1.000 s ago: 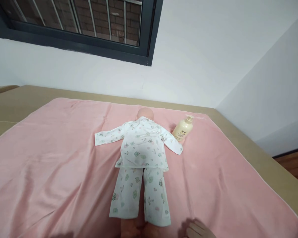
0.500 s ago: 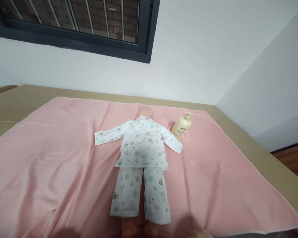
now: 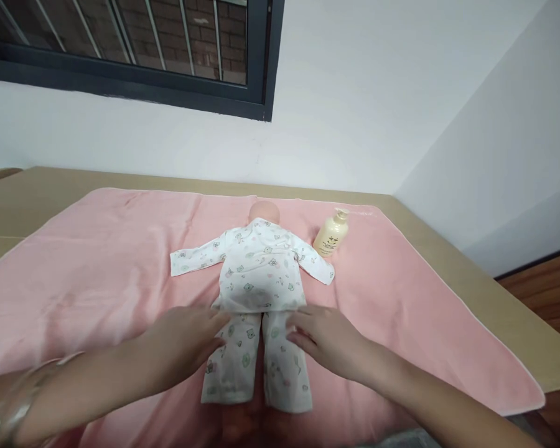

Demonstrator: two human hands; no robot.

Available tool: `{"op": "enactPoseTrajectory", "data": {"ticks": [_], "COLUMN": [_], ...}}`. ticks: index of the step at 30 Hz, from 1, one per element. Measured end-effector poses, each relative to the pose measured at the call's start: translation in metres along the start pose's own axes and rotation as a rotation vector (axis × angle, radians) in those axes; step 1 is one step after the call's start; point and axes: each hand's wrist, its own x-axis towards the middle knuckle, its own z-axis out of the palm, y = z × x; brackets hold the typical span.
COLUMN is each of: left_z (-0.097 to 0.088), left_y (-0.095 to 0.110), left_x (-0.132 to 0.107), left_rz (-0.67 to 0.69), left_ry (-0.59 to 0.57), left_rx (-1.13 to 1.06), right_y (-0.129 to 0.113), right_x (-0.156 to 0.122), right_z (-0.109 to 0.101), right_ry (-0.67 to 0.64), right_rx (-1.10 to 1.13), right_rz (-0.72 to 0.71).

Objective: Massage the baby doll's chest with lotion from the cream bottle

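Observation:
A baby doll (image 3: pixel 256 274) lies face down on a pink blanket (image 3: pixel 98 274), dressed in a white printed shirt and matching trousers, its bare head pointing away from me. My left hand (image 3: pixel 184 339) rests with fingers stretched out on the doll's left trouser leg near the waist. My right hand (image 3: pixel 324 336) lies flat and open against the right trouser leg, at the same height. Neither hand holds anything. A cream pump bottle (image 3: pixel 330 234) lies on the blanket just beyond the doll's right sleeve.
The blanket covers a tan surface (image 3: pixel 471 267) whose right edge drops to a wooden floor (image 3: pixel 548 292). A white wall and a dark-framed barred window (image 3: pixel 135 56) stand behind. A bangle (image 3: pixel 14 404) circles my left wrist.
Both hands have come up from the bottom edge and now lie on the doll's trouser legs at the waist. The view has shifted slightly left.

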Motion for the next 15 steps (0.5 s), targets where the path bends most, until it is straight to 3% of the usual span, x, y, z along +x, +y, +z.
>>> {"op": "enactPoseTrajectory", "data": {"ticks": [3, 8, 12, 15], "left_z": [0.019, 0.046, 0.053, 0.056], "left_y": [-0.019, -0.028, -0.028, -0.029], "left_x": [0.045, 0.062, 0.071, 0.075], "left_rz": [0.052, 0.122, 0.145, 0.156], "left_ry": [0.054, 0.148, 0.132, 0.079], "left_rx": [0.22, 0.333, 0.291, 0.215], "right_y": [0.003, 0.018, 0.025, 0.028], "right_x": [0.03, 0.037, 0.034, 0.031], "right_z": [0.016, 0.06, 0.061, 0.052], "right_ry": [0.254, 0.456, 0.538, 0.503], "right_rx": [-0.235, -0.331, -0.219, -0.142], "right_rz": [0.083, 0.024, -0.061, -0.1]}}
